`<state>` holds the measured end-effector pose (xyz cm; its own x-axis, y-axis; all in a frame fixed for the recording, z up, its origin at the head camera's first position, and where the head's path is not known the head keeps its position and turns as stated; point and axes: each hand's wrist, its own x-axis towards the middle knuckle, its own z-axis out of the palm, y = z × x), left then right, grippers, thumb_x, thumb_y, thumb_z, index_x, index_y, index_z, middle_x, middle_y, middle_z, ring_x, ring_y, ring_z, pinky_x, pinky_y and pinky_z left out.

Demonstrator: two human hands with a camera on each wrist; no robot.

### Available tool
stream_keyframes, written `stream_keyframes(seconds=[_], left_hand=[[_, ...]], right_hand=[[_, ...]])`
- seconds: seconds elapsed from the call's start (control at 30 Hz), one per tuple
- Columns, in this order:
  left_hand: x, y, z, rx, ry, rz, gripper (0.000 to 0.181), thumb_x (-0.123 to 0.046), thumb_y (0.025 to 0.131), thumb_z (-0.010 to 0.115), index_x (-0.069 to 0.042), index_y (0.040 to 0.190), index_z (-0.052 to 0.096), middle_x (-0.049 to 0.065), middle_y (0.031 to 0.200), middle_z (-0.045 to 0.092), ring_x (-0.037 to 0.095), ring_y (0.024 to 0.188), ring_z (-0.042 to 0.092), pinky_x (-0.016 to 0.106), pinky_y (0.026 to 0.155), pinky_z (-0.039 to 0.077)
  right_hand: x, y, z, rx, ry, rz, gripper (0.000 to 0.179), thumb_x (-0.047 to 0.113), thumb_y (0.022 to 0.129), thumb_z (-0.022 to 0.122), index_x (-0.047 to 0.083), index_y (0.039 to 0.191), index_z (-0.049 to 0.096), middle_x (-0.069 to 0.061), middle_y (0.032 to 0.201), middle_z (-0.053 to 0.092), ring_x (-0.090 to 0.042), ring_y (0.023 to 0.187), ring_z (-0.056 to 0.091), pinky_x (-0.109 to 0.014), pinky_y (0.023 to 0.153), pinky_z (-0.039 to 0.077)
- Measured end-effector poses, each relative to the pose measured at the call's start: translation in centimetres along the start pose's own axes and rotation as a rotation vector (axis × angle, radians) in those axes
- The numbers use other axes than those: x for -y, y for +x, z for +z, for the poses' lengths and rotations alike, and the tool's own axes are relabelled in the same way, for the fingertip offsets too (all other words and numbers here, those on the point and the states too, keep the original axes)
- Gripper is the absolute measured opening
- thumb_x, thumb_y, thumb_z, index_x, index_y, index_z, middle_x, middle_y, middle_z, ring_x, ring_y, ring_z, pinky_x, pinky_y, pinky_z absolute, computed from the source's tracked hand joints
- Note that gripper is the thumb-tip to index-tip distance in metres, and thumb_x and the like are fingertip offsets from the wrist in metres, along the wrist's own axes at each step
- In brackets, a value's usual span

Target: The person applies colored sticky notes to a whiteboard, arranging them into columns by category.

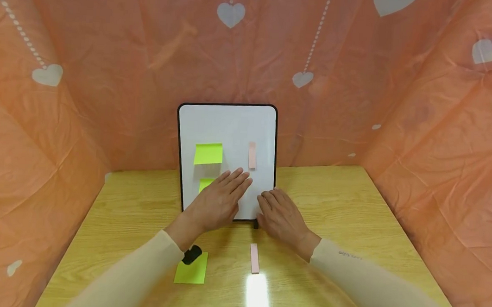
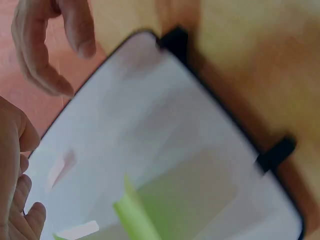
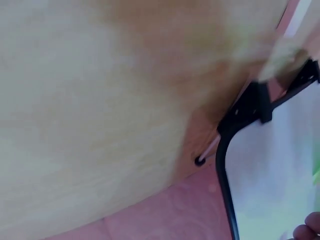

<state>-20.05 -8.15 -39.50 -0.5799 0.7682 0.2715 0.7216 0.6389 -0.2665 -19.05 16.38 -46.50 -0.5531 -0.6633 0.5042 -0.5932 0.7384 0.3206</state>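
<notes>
A small whiteboard (image 1: pixel 226 124) with a black frame stands upright on the table. My left hand (image 1: pixel 218 200), its fingers straight and together, is in front of the board and partly covers the lower green sticky note (image 1: pixel 206 183). Above it on the board is another green sticky note (image 1: pixel 208 154), its lower edge lifting away. A pink paper strip (image 1: pixel 252 155) is on the board's right half, just above my left fingertips. My right hand (image 1: pixel 282 215) is by the board's lower right edge; in the left wrist view its fingers are loosely bent and hold nothing.
On the wooden table (image 1: pixel 331 204), nearer me, lie a green sticky note (image 1: pixel 191 272) and a pink strip (image 1: pixel 255 258). Black feet (image 2: pixel 277 154) support the board's bottom edge. Orange cloth (image 1: pixel 150 74) with white hearts encloses the back and sides.
</notes>
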Motion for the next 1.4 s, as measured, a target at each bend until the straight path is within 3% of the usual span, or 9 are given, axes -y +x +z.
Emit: stream_keyframes(seconds=[0.2,0.47,0.57,0.7,0.9,1.1,1.4], left_hand=[[-2.8,-2.4,1.3,-0.001,-0.026,0.016,0.062,-0.022,0.102,0.067,-0.003,0.157,0.047,0.014,0.162,0.049,0.031,0.155,0.041,0.046,0.128,0.035],[-5.7,-4.8,3.4,0.043,-0.135,-0.024,0.055,-0.024,0.102,0.067,-0.005,0.152,0.055,0.008,0.151,0.060,0.025,0.142,0.055,0.039,0.122,0.045],[-6.7,-5.4,4.2,0.084,-0.189,-0.032,0.051,-0.023,0.103,0.066,-0.005,0.150,0.057,0.007,0.147,0.062,0.023,0.138,0.057,0.037,0.121,0.045],[-7.8,-6.1,5.0,0.182,-0.231,-0.043,0.049,-0.025,0.106,0.059,-0.006,0.151,0.055,0.006,0.150,0.059,0.023,0.142,0.054,0.036,0.123,0.043],[-8.8,-6.6,6.2,0.271,-0.259,-0.040,0.049,-0.023,0.108,0.053,-0.008,0.155,0.052,0.006,0.159,0.053,0.022,0.150,0.047,0.036,0.127,0.038],[-9.4,-6.7,7.1,0.362,-0.284,-0.022,0.052,-0.023,0.110,0.049,-0.013,0.160,0.046,0.003,0.167,0.044,0.020,0.156,0.039,0.038,0.128,0.035],[-9.6,-6.9,7.6,0.375,-0.277,-0.007,0.053,-0.026,0.110,0.050,-0.015,0.162,0.045,0.001,0.167,0.043,0.019,0.157,0.038,0.038,0.128,0.036]], right_hand=[[1.3,-2.0,-0.8,-0.002,0.029,0.009,0.045,0.032,0.094,0.076,0.000,0.125,0.068,-0.012,0.119,0.069,-0.031,0.113,0.063,-0.043,0.110,0.052],[3.2,-4.7,-1.6,0.041,0.112,0.018,0.046,0.034,0.090,0.080,0.001,0.121,0.070,-0.011,0.116,0.070,-0.029,0.109,0.064,-0.042,0.099,0.056],[4.0,-5.6,-1.8,0.056,0.141,0.000,0.045,0.034,0.090,0.081,0.002,0.120,0.071,-0.010,0.116,0.071,-0.029,0.108,0.065,-0.042,0.098,0.057],[5.0,-6.6,-2.1,0.108,0.156,-0.034,0.042,0.039,0.093,0.079,0.006,0.117,0.073,-0.007,0.115,0.071,-0.025,0.108,0.064,-0.040,0.098,0.057],[5.9,-7.6,-2.0,0.174,0.193,-0.088,0.040,0.043,0.093,0.080,0.009,0.114,0.074,-0.002,0.112,0.071,-0.019,0.106,0.064,-0.036,0.102,0.056],[6.4,-7.7,-1.5,0.181,0.186,-0.152,0.040,0.048,0.092,0.080,0.012,0.109,0.074,0.003,0.107,0.070,-0.016,0.104,0.063,-0.034,0.102,0.054],[6.8,-7.5,-1.3,0.190,0.177,-0.170,0.023,0.035,0.092,0.081,0.014,0.100,0.072,0.002,0.103,0.071,-0.016,0.103,0.065,-0.035,0.104,0.054]])
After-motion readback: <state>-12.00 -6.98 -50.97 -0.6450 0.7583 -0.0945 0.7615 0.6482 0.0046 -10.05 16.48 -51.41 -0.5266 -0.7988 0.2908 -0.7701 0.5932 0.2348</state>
